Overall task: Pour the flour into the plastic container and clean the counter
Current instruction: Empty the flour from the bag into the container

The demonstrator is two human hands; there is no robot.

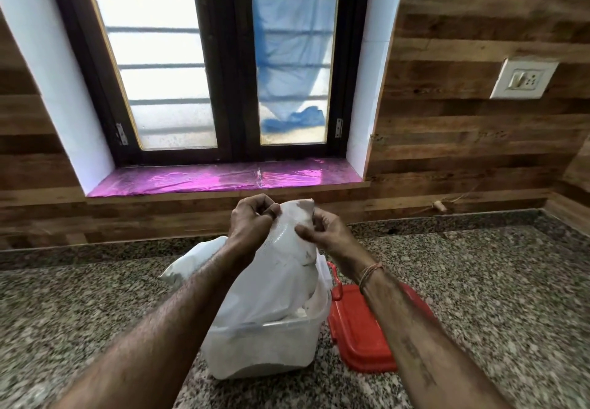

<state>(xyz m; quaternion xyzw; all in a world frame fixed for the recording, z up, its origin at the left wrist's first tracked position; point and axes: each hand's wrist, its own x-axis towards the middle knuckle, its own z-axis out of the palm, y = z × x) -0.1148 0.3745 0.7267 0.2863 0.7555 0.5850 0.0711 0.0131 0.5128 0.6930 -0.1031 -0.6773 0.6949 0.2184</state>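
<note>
A white plastic flour bag (274, 281) hangs upside down, its lower end inside a clear plastic container (265, 348) that stands on the granite counter (95, 319). My left hand (252, 220) pinches the bag's raised end from the left, and my right hand (322, 233) pinches it from the right. White flour shows through the container's walls. A red lid (360, 335) lies flat on the counter just right of the container, partly under my right forearm.
A wood-panelled wall backs the counter, with a window above a pink-covered sill (223, 178). A white wall socket (523, 79) sits at the upper right. A small cork-like object (440, 206) lies at the counter's back edge.
</note>
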